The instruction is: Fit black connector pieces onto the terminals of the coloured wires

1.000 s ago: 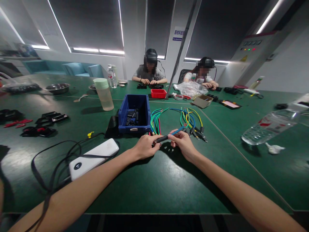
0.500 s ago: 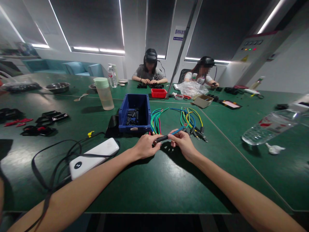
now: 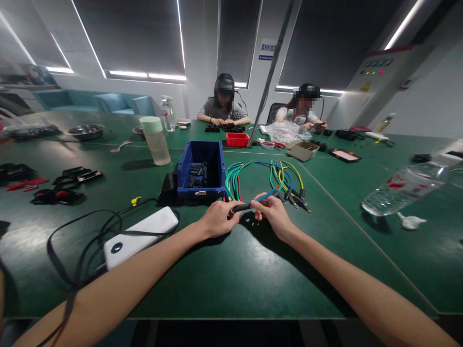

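Green counter (image 3: 224, 270), as I viewed it remotely. Blue bin (image 3: 201, 169) of black sleeves sat just beyond the hands, apparently for easy reach, with green wires (image 3: 233, 179) beside it and mixed wires (image 3: 285, 180) further right. Left hand (image 3: 217, 219) pinched the black sleeve (image 3: 241, 207); right hand (image 3: 273, 212) pinched the blue wire (image 3: 266, 194) entering it, both raised just above the counter, probably for alignment.

Open green table (image 3: 224, 270) before the worker
Blue bin (image 3: 201, 169) and wire bundles (image 3: 265, 179) crowd ahead; power bank (image 3: 139, 237) blocks left
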